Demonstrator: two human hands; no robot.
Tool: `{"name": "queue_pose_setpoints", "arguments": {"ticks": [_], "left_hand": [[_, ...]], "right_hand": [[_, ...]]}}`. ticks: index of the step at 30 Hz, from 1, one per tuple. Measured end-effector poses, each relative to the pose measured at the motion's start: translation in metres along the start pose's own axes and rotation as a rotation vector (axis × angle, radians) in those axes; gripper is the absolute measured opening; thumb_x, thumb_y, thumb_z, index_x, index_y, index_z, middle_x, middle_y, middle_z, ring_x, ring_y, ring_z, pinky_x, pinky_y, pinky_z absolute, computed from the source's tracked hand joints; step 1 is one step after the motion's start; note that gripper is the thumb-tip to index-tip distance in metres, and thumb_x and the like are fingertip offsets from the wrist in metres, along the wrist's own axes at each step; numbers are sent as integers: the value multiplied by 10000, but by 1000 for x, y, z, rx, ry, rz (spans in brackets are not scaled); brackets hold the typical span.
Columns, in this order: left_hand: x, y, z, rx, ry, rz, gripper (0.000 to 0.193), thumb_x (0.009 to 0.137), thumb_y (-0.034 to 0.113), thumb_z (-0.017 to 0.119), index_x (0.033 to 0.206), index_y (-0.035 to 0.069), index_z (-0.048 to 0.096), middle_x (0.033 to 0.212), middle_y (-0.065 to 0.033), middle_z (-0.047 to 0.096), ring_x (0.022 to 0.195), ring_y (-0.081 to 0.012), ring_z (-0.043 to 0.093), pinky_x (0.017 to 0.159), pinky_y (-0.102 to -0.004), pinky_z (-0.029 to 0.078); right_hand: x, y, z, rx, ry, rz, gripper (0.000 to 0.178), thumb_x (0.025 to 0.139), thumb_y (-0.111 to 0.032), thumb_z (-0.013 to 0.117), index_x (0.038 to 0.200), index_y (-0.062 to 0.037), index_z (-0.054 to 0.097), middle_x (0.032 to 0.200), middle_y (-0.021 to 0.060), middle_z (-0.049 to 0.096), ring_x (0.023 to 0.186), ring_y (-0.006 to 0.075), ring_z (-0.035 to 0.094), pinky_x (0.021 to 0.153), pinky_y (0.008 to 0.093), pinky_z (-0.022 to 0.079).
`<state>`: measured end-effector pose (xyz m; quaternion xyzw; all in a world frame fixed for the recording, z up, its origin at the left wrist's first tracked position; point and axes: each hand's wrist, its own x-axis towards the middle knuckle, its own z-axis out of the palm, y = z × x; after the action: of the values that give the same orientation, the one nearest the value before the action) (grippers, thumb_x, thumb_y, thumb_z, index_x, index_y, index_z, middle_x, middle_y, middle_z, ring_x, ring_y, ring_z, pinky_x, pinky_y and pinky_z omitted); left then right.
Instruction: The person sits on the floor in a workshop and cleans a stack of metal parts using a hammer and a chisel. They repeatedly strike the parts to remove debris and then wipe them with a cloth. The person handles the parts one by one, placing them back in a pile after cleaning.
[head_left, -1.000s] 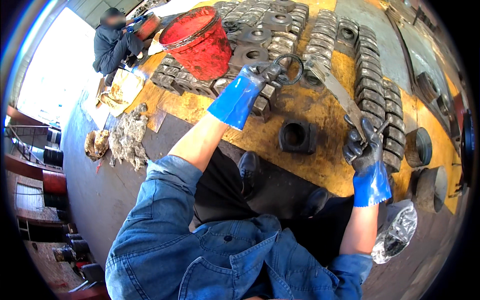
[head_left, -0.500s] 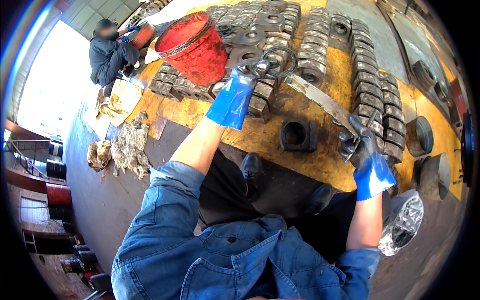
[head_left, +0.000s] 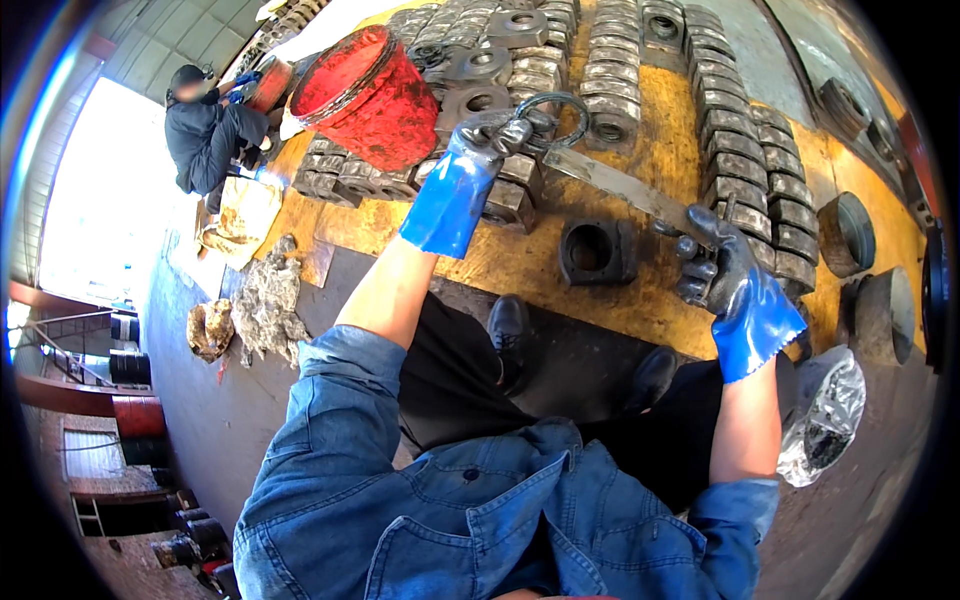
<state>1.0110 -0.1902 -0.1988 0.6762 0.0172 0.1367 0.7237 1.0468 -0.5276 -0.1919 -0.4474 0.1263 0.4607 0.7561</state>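
Observation:
My left hand (head_left: pixel 490 142), in a blue glove with a dark greasy palm, is closed on a thin dark metal ring (head_left: pixel 586 118) that sticks out to the right of the fingers. My right hand (head_left: pixel 728 268), gloved alike, grips one end of a long flat metal blade (head_left: pixel 612 184) smeared with grey. The blade slants up and left, its far tip close beside the ring's lower edge; whether they touch I cannot tell. Below the blade, a dark square block with a round bore (head_left: pixel 622 252) sits on the yellow stained boards (head_left: pixel 665 130).
Rows of metal blocks (head_left: pixel 722 130) stand beyond my hands. A red bucket (head_left: pixel 400 120) rests on blocks at the left. Short pipe sections (head_left: pixel 885 318) and a clear plastic bag (head_left: pixel 825 415) lie right. Rags (head_left: pixel 268 305) are at the left; a person (head_left: pixel 205 135) crouches farther off.
The blade has shifted left, its tip now nearer the ring. My right hand has turned a little with it, while my left hand keeps its hold. The view has shifted slightly.

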Motion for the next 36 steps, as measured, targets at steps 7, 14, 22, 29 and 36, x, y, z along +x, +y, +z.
{"name": "queue_pose_setpoints", "arguments": {"ticks": [7, 14, 22, 29, 36], "left_hand": [[10, 3, 16, -133, 9, 39, 230, 909, 151, 621, 1036, -35, 668, 954, -80, 687, 789, -108, 614, 703, -239, 497], [17, -15, -3, -166, -13, 96, 182, 944, 84, 538, 1023, -30, 657, 915, -57, 656, 804, -117, 574, 687, -252, 477], [14, -6, 21, -689, -54, -136, 331, 932, 199, 575, 1173, -28, 563, 1126, -148, 627, 1016, -269, 617, 905, -405, 520], [21, -7, 16, -850, -1, -220, 360, 953, 298, 521, 1147, -3, 559, 1161, -157, 613, 1058, -292, 606, 883, -427, 538], [27, -13, 6, -749, 35, -101, 407, 954, 216, 538, 1233, -74, 481, 1193, -225, 573, 1100, -318, 580, 942, -408, 521]], "right_hand": [[13, 4, -7, 250, -100, 110, 245, 910, -314, 579, 988, -84, 609, 660, -30, 604, 386, 45, 361, 389, 239, 270], [20, 1, -13, 366, -376, 267, 230, 952, -336, 504, 883, -147, 617, 686, -30, 653, 373, 25, 398, 404, 232, 290], [23, 8, -4, 402, -435, 232, 259, 965, -349, 480, 802, -217, 632, 698, 4, 668, 365, 55, 406, 404, 252, 291], [16, 12, 9, 305, -230, 105, 243, 948, -385, 494, 804, -226, 607, 642, -4, 629, 355, 66, 387, 389, 251, 270], [15, 8, 4, 321, -216, 80, 437, 947, -402, 491, 1183, -43, 569, 634, -24, 628, 358, 59, 399, 402, 245, 291]]}}
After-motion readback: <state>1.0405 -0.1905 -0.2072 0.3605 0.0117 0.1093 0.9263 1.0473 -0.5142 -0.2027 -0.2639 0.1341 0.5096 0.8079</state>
